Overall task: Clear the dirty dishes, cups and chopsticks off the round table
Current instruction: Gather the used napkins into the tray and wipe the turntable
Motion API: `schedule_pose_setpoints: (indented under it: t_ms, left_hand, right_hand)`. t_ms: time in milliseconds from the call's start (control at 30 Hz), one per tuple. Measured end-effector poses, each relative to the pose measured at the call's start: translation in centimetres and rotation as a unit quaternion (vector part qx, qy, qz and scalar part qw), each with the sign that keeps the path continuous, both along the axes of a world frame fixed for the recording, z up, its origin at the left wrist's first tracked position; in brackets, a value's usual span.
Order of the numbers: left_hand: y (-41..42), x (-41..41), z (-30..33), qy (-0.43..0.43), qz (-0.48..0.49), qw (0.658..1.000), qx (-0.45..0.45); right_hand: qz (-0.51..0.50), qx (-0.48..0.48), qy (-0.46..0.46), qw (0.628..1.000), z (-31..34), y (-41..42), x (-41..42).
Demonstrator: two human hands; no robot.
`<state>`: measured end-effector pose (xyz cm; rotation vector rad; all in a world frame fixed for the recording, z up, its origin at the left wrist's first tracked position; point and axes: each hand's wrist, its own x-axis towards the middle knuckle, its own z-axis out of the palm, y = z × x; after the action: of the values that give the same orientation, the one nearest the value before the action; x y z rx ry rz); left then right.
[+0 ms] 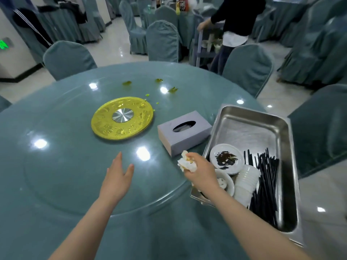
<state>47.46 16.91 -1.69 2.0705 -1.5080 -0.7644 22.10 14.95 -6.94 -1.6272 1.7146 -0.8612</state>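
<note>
**Right hand clutching a tissue wad beside the loaded steel tray**

Now the person's right hand (pixel 200 168) is curling its fingers tight around a crumpled white paper tissue (pixel 185 163), gripping it over the edge of the round teal table (pixel 56 184), just beside the near left corner of the rectangular stainless-steel tray (pixel 251 128). The left hand (pixel 117 178) is hovering flat above the round glass turntable (pixel 65 166) with four fingers straight and pressed together and the thumb spread apart, holding nothing.

Inside the tray, everything is sitting at the near end. One white round saucer smeared with dark sauce (pixel 226 161) is lying flat, and one white bowl (pixel 224 182) is sitting partly hidden beneath the right wrist. One stack of white plastic cups (pixel 246 182) is lying on its side, its long axis running toward the camera. A bundle of black chopsticks (pixel 264 184), too many to count, is lying along the tray's right wall, long axis pointing away from the person.

On the table, one grey rectangular tissue box (pixel 185 134) is standing just left of the tray, and one gold round hub with a silver centre (pixel 122 118) is sitting at the middle. Several green food scraps (pixel 127 83) are lying beyond it.
</note>
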Motion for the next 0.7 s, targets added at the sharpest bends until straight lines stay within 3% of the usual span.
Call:
schedule_pose_setpoints:
  t_ms: [433, 567, 700]
  left_hand:
    - [1.4, -4.8, -2.3, -0.019, -0.049, 0.999, 0.009]
    - [1.5, -4.7, -3.2, -0.043, -0.080, 0.996, 0.019]
    - [1.8, -3.7, -4.2, -0.088, -0.087, 0.987, 0.104]
  right_hand:
    - [-0.164, -0.028, -0.006, 0.986, -1.6, 0.2, -10.8]
    - [-0.156, 0.004, 0.074, 0.985, -2.2, -1.9, -12.4]
    - [-0.111, 0.057, 0.176, 0.976, -1.8, -3.2, -12.0]
